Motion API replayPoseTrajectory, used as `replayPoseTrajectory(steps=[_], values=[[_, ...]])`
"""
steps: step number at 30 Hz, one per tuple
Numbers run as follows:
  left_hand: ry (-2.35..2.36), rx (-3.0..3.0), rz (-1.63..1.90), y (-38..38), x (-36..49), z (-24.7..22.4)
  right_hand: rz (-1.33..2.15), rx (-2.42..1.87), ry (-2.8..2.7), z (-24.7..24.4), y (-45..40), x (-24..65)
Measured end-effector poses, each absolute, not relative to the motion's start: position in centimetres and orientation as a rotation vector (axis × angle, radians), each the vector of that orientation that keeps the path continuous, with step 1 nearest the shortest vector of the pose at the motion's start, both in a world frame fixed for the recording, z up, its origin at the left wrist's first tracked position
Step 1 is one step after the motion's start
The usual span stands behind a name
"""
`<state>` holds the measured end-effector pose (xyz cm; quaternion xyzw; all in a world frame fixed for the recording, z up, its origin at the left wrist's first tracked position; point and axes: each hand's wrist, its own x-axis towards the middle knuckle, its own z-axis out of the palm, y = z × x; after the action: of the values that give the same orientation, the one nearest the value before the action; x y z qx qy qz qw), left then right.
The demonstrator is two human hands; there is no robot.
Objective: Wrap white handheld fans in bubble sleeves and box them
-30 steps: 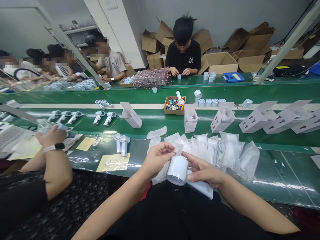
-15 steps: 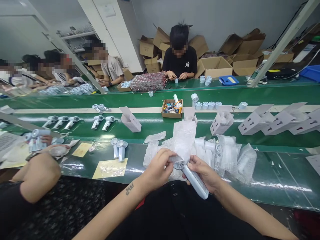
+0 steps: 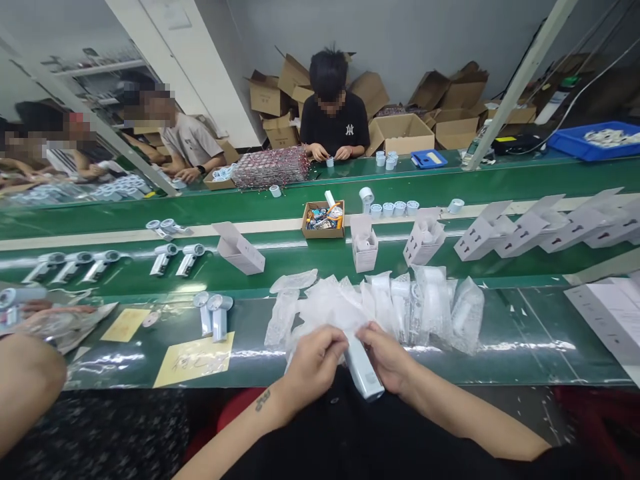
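Observation:
A pale blue handheld fan point(image 3: 364, 372) points its handle toward me, and its head is hidden inside a white bubble-wrap bag point(image 3: 334, 301). My left hand point(image 3: 316, 359) is closed, thumb and fingers pinching the bag's near edge left of the handle. On the other side my right hand point(image 3: 384, 355) pinches the bag's mouth, its palm close alongside the handle. Just beyond, several fans in bubble bags point(image 3: 433, 303) lie side by side. Two unwrapped fans point(image 3: 219, 319) rest on the bench to the left, by a yellow paper point(image 3: 197, 359).
Open white boxes point(image 3: 365, 245) stand along the green conveyor point(image 3: 280, 250). A small carton of parts point(image 3: 323, 223) sits behind them. Unwrapped fans point(image 3: 103, 265) lie farther left. A neighbour's arm point(image 3: 30, 383) is at the left; another person point(image 3: 334, 117) works opposite.
The fan's head, partly visible before, has gone into the bag. My right hand has shifted from the handle to the bag's mouth. The view has swung to the right.

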<state>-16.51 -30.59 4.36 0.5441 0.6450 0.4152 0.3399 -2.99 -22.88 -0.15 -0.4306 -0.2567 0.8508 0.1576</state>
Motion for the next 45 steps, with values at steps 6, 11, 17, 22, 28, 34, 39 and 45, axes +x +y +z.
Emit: replayPoseTrajectory(steps=[6, 11, 17, 22, 28, 34, 39, 45], values=[[1.364, 0.577, 1.182, -30.5, -16.7, 5.9, 1.587, -1.174, -2.210, 4.3, -20.4, 1.2], [1.235, 0.491, 1.260, -30.3, -18.2, 7.6, 1.521, -1.003, -2.396, 9.6, -17.9, 1.3], [1.530, 1.062, 1.348, -31.3, -22.9, 8.1, 2.303, -0.758, -1.772, 10.1, -17.4, -7.1], [1.857, 0.967, 1.342, -32.9, -26.9, 5.7, 2.517, -0.378, -2.032, 9.2, -16.2, -16.4], [1.902, 0.038, 1.938, -35.6, -36.1, 4.2, 1.447, -0.524, -2.568, 3.3, -10.2, -32.2], [1.732, -0.254, 2.161, -33.9, -41.4, 3.8, 1.402, -0.495, -2.632, -2.8, -9.4, -40.9], [1.830, 0.215, 2.178, -27.1, -42.4, 3.2, 1.326, -0.465, -2.565, -2.9, -5.8, -35.0], [2.405, 1.632, 0.850, -18.3, -37.9, 2.8, 1.303, -0.647, -2.452, -3.3, -3.2, -24.0]])
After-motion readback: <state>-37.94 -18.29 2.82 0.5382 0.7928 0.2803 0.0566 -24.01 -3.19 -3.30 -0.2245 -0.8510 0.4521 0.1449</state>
